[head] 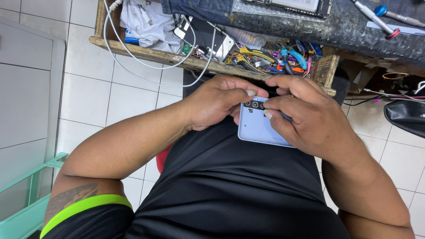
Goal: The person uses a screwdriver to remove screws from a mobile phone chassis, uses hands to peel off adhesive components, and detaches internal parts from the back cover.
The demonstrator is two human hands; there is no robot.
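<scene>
A pale blue phone back cover (pixel 258 128) with a row of camera lenses rests over my lap, held between both hands. My left hand (pixel 218 102) grips its top left corner, thumb pressed beside the lenses. My right hand (pixel 306 118) wraps the right side, with the thumb tip on the lens strip and the fingers curled over the top edge. Much of the cover's right edge is hidden under my right hand.
A wooden drawer (pixel 144 51) holds white cables, a white cloth, phone parts and coloured tools. On the dark work mat (pixel 338 29) above lie an opened phone (pixel 287 2) and two screwdrivers (pixel 374 17). A black pouch (pixel 410 117) sits right; a green plastic frame (pixel 21 207) stands lower left.
</scene>
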